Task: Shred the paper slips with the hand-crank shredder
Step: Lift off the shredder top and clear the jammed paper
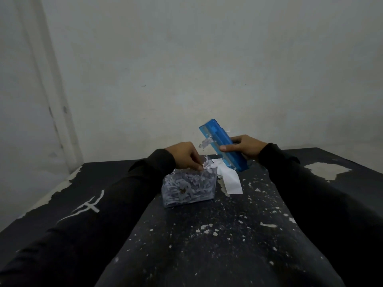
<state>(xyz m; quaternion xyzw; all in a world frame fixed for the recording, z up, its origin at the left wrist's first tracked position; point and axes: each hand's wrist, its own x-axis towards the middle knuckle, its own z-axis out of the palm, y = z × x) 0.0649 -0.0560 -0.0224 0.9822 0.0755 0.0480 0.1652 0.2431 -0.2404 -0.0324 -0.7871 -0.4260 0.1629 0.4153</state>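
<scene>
A clear plastic bin (pixel 189 198) full of white paper shreds stands on the dark table (pixel 207 245). My left hand (pixel 184 155) reaches into its top and pinches some shreds at the rim. The blue shredder head (pixel 222 143) is lifted off the bin and tilted in the air to the right, gripped by my right hand (pixel 245 147). Shreds (pixel 205 143) dangle from its underside. White paper slips (pixel 229 179) lie flat on the table behind and right of the bin, partly hidden by the shredder head.
The tabletop is black with worn, flaking patches, a large one at the far right (pixel 328 169) and along the left edge (pixel 68 181). A pale wall (pixel 186 69) stands close behind the table.
</scene>
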